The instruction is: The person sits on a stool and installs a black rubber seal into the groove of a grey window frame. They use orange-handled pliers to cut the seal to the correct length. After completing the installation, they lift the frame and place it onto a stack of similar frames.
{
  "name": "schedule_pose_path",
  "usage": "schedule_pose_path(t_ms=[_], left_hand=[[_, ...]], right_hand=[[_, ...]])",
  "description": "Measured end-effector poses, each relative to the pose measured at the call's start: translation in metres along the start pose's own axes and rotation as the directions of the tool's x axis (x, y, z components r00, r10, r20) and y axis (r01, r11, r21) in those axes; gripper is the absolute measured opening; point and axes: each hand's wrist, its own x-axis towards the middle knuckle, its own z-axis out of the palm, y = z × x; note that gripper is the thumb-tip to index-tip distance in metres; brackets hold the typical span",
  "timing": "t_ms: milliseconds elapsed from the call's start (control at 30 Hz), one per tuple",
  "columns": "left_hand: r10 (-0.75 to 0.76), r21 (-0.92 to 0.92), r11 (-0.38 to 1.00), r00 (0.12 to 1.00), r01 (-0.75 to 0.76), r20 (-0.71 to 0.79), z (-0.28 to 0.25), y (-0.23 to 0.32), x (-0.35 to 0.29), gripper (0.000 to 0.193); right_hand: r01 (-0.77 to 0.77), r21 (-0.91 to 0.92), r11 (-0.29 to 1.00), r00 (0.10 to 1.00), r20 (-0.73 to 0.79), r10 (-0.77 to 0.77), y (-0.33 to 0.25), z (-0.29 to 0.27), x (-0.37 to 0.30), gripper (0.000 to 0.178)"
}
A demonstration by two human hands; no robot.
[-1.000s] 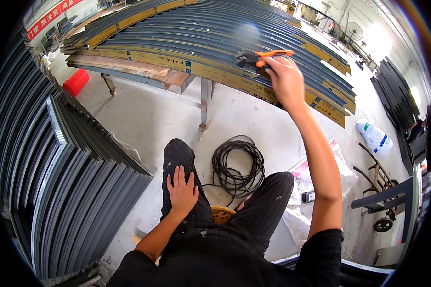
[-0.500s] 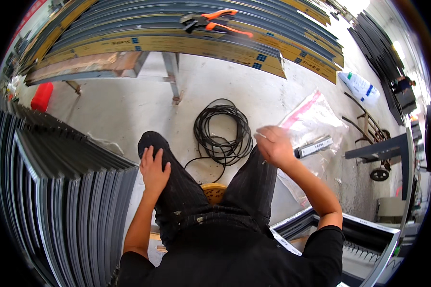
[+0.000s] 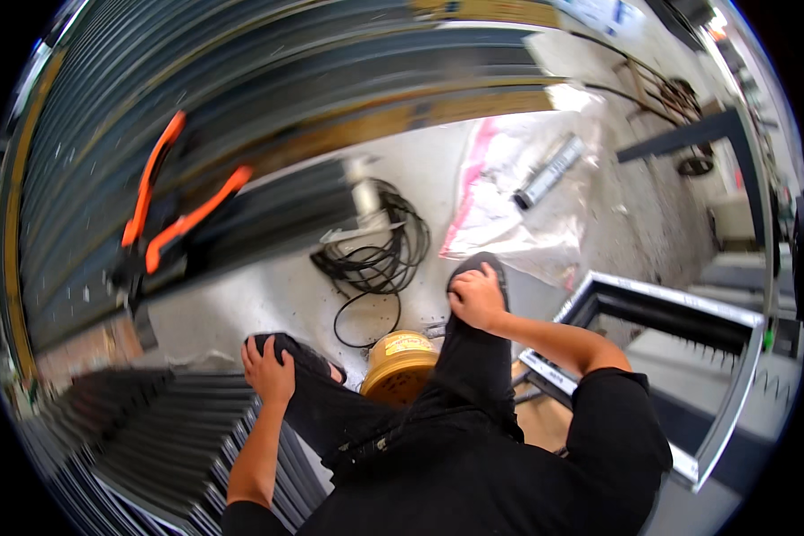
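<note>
My left hand (image 3: 270, 370) lies on my left knee with its fingers spread, holding nothing. On my right knee rests my right hand (image 3: 479, 297), fingers apart and draped over the dark trouser cloth, with nothing in it. Between my legs stands a yellow bucket (image 3: 402, 347). Just beyond it, on the floor, is a loose coil of black cable (image 3: 417, 234). Orange-handled cutters (image 3: 196, 220) lie on the raised stack of long dark profiles (image 3: 268, 98), well out of reach of both hands. Motion blurs much of that stack.
Far right of my knees, a clear plastic bag (image 3: 473, 210) holds or lies under a grey labelled tube-like piece (image 3: 549, 171). A rectangular metal frame (image 3: 752, 357) stands at my right. Dark profiles (image 3: 179, 438) are stacked close at my left. A hand cart (image 3: 652, 89) stands farther right.
My right hand has come down from mid-air onto my right knee. The view has tilted and swung, so the cutters appear larger and farther left. My left hand stays on its knee.
</note>
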Motion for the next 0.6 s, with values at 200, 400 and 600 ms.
schedule_pose_path(t_ms=[200,400,600], left_hand=[[0.007,0.204,0.977,0.964,-0.063,0.267,-0.014,0.016,-0.003,0.044],[0.004,0.367,0.878,0.771,-0.307,0.636,-0.040,0.086,-0.048,0.057],[0.040,0.153,0.794,0.302,-0.588,0.953,-0.058,0.189,-0.030,0.058]], right_hand=[[-0.186,0.072,0.980,0.978,0.105,0.178,-0.027,-0.046,-0.017,0.024],[-0.421,0.144,0.895,0.907,0.075,0.415,-0.024,-0.095,-0.118,0.020],[-0.642,0.474,0.603,0.708,0.066,0.703,0.044,-0.133,-0.208,0.020]])
